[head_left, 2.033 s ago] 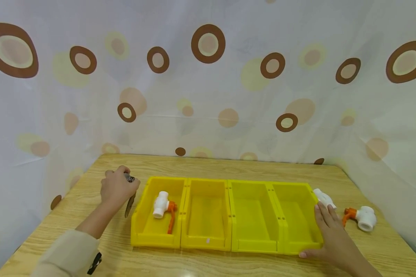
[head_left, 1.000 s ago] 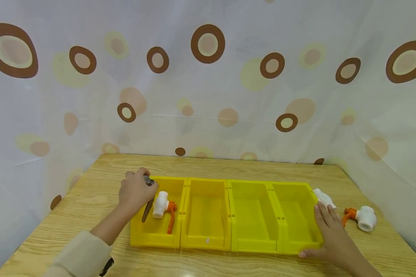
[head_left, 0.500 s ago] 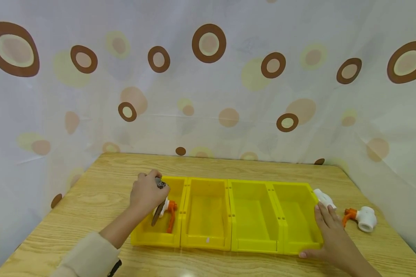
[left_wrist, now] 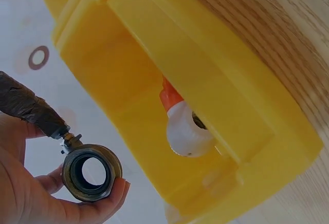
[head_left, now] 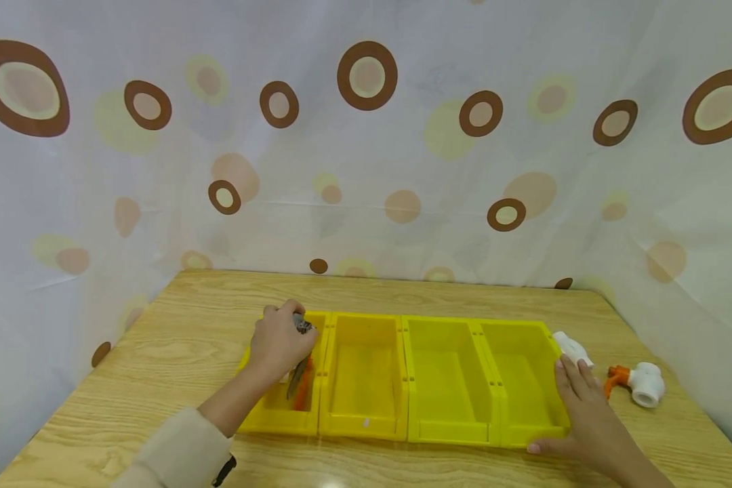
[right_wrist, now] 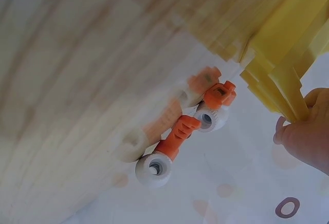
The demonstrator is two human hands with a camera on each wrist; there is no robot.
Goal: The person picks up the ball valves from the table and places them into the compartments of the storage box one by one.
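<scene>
My left hand (head_left: 278, 344) holds a metal ball valve (left_wrist: 114, 168) above the leftmost yellow bin (head_left: 277, 424). The valve's ring-shaped end faces the left wrist camera, and its dark wrapped handle (left_wrist: 32, 106) points away from the fingertips. Inside that bin lies a white plastic ball valve (left_wrist: 182, 135) with an orange handle (head_left: 303, 388), partly hidden by the left hand in the head view. My right hand (head_left: 588, 421) rests against the outer side of the rightmost bin (head_left: 527, 437), fingers fairly straight along the wall, thumb near its front corner.
Two middle yellow bins (head_left: 366, 428) join the outer ones in a row on the wooden table (head_left: 158, 352). Right of the row lie two more white valves, one (head_left: 572, 348) partly behind the right hand, another (head_left: 646, 385) farther right. A patterned curtain (head_left: 402, 169) surrounds the table.
The left hand has carried the metal valve rightward, from beside the row to over the leftmost bin, covering part of the white valve there. The right hand stays in place.
</scene>
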